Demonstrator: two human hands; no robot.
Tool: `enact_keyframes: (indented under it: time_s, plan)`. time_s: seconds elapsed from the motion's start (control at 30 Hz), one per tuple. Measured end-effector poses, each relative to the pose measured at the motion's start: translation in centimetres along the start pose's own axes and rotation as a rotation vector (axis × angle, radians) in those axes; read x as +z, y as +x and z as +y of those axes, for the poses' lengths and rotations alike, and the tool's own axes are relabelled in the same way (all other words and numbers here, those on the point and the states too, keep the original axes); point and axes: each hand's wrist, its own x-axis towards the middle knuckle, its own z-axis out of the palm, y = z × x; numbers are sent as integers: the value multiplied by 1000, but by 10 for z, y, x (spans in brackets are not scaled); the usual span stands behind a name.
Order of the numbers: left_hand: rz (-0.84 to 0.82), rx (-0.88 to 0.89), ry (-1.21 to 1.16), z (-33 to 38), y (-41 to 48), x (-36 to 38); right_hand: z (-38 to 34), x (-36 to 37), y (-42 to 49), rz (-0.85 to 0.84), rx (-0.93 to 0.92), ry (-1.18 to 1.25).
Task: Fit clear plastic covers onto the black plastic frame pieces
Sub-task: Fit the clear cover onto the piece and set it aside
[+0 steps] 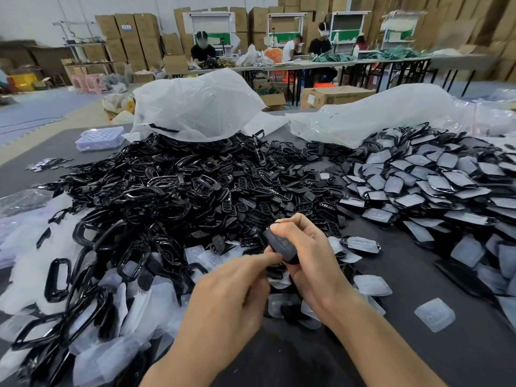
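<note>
1. The right hand (310,261) is curled round a dark oval plastic frame piece with a cover on it (282,244). It holds the piece just below the middle of the frame, up off the dark grey table (418,353).
2. The left hand (231,291) has its fingers bent in, with thumb and forefinger pinching the lower edge of that same piece.
3. Left of centre there's a huge heap of glossy black plastic frames (167,191), all overlapping.
4. Loose clear plastic covers (134,303) are mixed in at lower left, and one single clear cover (434,314) sits alone at lower right.
5. On the right side is a pile of covered frames (432,177).
6. Crumpled white plastic bags (195,107) lie across the upper middle, and a pale lilac tray (100,138) sits at upper left.
</note>
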Motion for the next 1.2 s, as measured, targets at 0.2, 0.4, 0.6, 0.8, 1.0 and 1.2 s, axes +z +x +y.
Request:
enact_keyframes:
  time_s: [0.2,0.4,0.6,0.8,1.0,1.2]
  plan:
    - [198,-332,-291,-7,5,3,4,5,-3,-163,24,-35]
    - [192,-401,-337,-11,8,3,6,5,-4,-181,-15,-201]
    - [276,-467,-351,-19,8,3,8,3,-2,-178,-34,-267]
    - [220,-464,-330,-21,6,2,10,1,-1,-155,-72,-388]
    - [185,-437,-350,-22,8,0,10,-2,-1,-165,-102,-480]
    - [84,-424,-307,-27,6,2,12,-7,1,-154,-129,-562]
